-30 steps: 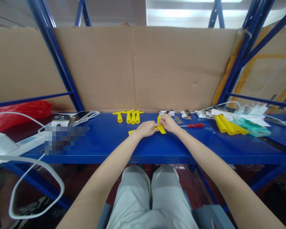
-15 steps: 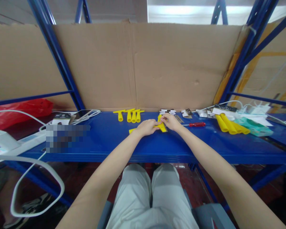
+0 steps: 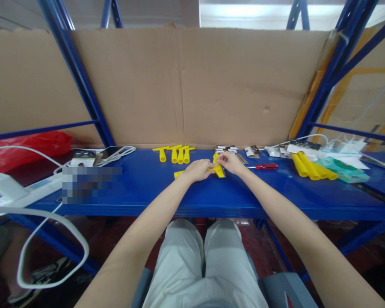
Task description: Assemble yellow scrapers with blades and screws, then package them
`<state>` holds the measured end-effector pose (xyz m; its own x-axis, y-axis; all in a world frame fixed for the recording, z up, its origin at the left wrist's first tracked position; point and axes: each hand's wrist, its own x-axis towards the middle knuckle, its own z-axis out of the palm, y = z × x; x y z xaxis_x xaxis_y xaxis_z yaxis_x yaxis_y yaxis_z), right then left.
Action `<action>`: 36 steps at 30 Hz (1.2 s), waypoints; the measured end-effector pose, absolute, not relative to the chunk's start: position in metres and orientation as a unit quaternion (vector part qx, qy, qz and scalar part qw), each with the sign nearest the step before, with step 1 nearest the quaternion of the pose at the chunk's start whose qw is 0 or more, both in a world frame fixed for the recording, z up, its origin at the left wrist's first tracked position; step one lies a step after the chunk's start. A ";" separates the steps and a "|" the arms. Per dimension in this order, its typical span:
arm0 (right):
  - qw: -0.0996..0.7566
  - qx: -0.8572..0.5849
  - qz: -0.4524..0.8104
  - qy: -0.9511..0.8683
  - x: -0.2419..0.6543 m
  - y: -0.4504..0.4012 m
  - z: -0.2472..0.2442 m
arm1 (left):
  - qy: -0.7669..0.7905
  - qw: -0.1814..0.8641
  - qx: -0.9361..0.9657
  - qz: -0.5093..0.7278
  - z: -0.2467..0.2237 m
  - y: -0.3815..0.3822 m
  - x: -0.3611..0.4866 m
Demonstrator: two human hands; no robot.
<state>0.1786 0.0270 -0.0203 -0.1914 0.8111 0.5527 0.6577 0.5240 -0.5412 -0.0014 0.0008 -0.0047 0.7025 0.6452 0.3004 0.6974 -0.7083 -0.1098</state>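
Observation:
My left hand [image 3: 197, 170] is wrapped over a yellow plastic scraper [image 3: 218, 171] with a T-shaped head, which lies on its side with the handle end showing left of the hand. Along the head's right edge runs a thin grey metal strip. At that head, the fingers of my right hand [image 3: 230, 163] are pinched together; whatever they hold is too small to make out. Just behind the hands are small black-and-white packets [image 3: 226, 149] and flat metal blades [image 3: 241, 158]. To the right lies a screwdriver [image 3: 266, 167] with a red handle.
Several yellow T-shaped scrapers [image 3: 180, 155] stand at the back of the blue table [image 3: 141, 188]. Yellow tubular handles [image 3: 301, 164] and a green plastic packet [image 3: 343, 170] lie right. Left are a white power strip [image 3: 35, 190] and a red bag [image 3: 32, 147]. A cardboard wall [image 3: 218, 85] rises behind.
The right fingers have shifted very slightly at the scraper's head, and less of the metal strip shows. The left hand keeps its hold. The camera view has moved a little.

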 end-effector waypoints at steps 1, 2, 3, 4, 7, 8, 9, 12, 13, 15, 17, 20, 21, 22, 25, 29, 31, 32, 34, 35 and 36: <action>0.418 -0.480 0.090 -0.767 0.178 0.027 -0.020 | -0.366 0.108 -0.916 -0.121 -0.005 0.001 -0.001; 0.418 -0.479 0.088 -0.767 0.178 0.027 -0.020 | -0.367 0.107 -0.916 -0.122 -0.004 0.001 -0.001; 0.417 -0.476 0.086 -0.769 0.178 0.028 -0.020 | -0.367 0.106 -0.916 -0.123 -0.004 0.000 -0.001; 0.418 -0.472 0.083 -0.772 0.178 0.028 -0.021 | -0.368 0.104 -0.916 -0.124 -0.004 0.000 -0.001; 0.417 -0.458 0.079 -0.781 0.178 0.030 -0.022 | -0.366 0.101 -0.916 -0.127 -0.004 0.000 -0.001; 0.417 -0.454 0.077 -0.783 0.178 0.030 -0.022 | -0.366 0.102 -0.916 -0.127 -0.004 0.000 -0.001; 0.417 -0.451 0.076 -0.786 0.178 0.031 -0.022 | -0.366 0.103 -0.916 -0.128 -0.004 0.000 -0.001; 0.416 -0.444 0.071 -0.790 0.178 0.031 -0.023 | -0.363 0.105 -0.917 -0.129 -0.004 0.000 -0.001; 0.415 -0.443 0.070 -0.791 0.178 0.031 -0.023 | -0.361 0.107 -0.917 -0.129 -0.004 0.000 -0.001; 0.413 -0.443 0.071 -0.793 0.178 0.030 -0.023 | -0.359 0.110 -0.918 -0.128 -0.004 0.000 -0.001; 0.415 -0.442 0.076 -0.791 0.179 0.030 -0.022 | -0.360 0.114 -0.917 -0.129 -0.005 0.000 -0.001; 0.426 -0.439 0.091 -0.786 0.179 0.029 -0.022 | -0.361 0.114 -0.916 -0.131 -0.005 0.000 -0.001; 0.429 -0.439 0.099 -0.783 0.179 0.029 -0.022 | -0.360 0.114 -0.917 -0.131 -0.005 0.000 -0.001; 0.431 -0.441 0.110 -0.779 0.179 0.029 -0.022 | -0.359 0.113 -0.917 -0.132 -0.005 0.000 -0.001; 0.449 -0.455 0.156 -0.753 0.177 0.031 -0.023 | -0.356 0.113 -0.918 -0.132 -0.004 0.000 -0.001; 0.515 -0.480 0.204 -0.681 0.178 0.034 -0.024 | -0.354 0.115 -0.918 -0.134 -0.004 0.001 -0.001; 0.537 -0.485 0.247 -0.644 0.181 0.032 -0.021 | -0.359 0.117 -0.916 -0.138 -0.004 0.002 -0.001; 0.535 -0.484 0.285 -0.631 0.182 0.029 -0.019 | -0.366 0.118 -0.912 -0.141 -0.004 0.002 -0.001; 0.491 -0.470 0.393 -0.620 0.184 0.022 -0.015 | -0.388 0.117 -0.902 -0.153 -0.003 0.003 -0.002; 0.451 -0.457 0.453 -0.618 0.185 0.017 -0.013 | -0.400 0.116 -0.895 -0.160 -0.003 0.004 -0.003; 0.410 -0.444 0.504 -0.617 0.184 0.013 -0.012 | -0.409 0.116 -0.889 -0.168 -0.003 0.004 -0.004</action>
<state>0.1842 0.0131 -0.0119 -0.2692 0.9613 0.0592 0.1345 0.0984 -0.9860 -0.0036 0.0042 -0.0028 0.6085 0.6889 0.3939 0.7667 -0.6384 -0.0677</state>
